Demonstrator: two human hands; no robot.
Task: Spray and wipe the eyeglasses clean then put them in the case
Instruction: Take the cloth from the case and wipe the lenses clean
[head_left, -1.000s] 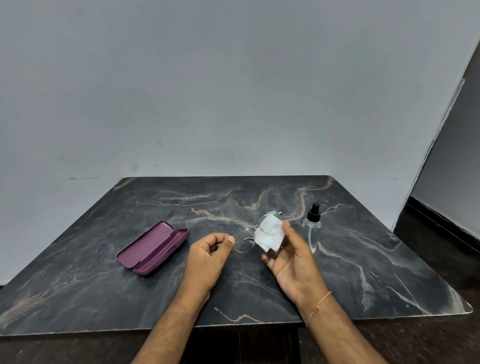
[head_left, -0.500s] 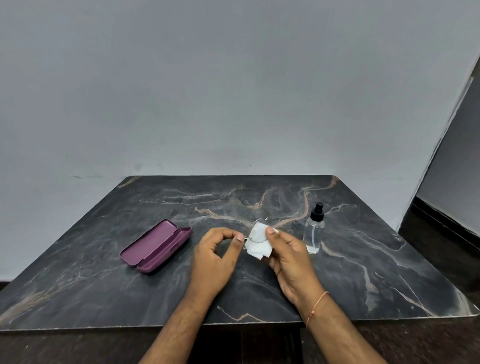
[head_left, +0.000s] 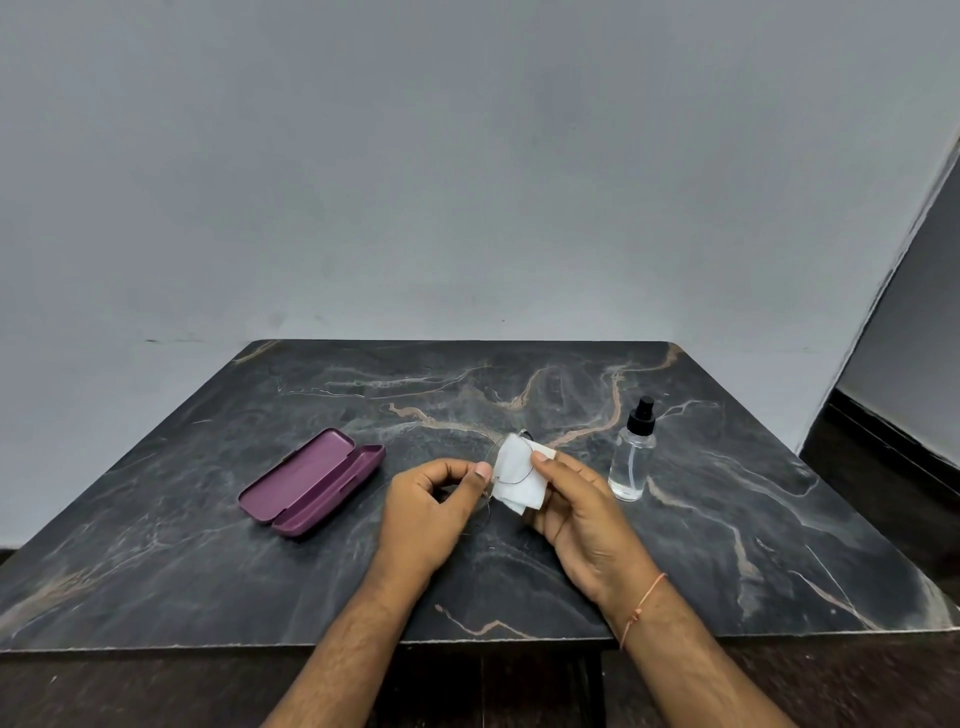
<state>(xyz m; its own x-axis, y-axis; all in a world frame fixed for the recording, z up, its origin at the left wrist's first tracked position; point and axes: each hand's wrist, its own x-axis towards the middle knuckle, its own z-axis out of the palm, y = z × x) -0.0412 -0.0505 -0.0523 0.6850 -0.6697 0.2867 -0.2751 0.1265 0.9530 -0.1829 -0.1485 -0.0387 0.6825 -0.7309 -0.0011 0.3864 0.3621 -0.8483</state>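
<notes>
Eyeglasses mid-wipe, held above bench.
Left hand (head_left: 434, 512) pinches the eyeglasses (head_left: 511, 470) at the frame; right hand (head_left: 576, 512) pinches a white cloth (head_left: 517, 480) around one lens. Open case (head_left: 311, 480) lies left of both hands, nearer the left hand, long axis slanting away rightward; spray bottle (head_left: 632, 452) stands right.

The glasses (head_left: 511, 475) are mostly hidden: the cloth (head_left: 517, 475) covers one lens, and only a thin rim arc shows against it. The left hand (head_left: 434, 512) hides the other lens and the temples. The right hand (head_left: 584, 514) hides the cloth's back edge. Both forearms are cut off by the bottom edge.
</notes>
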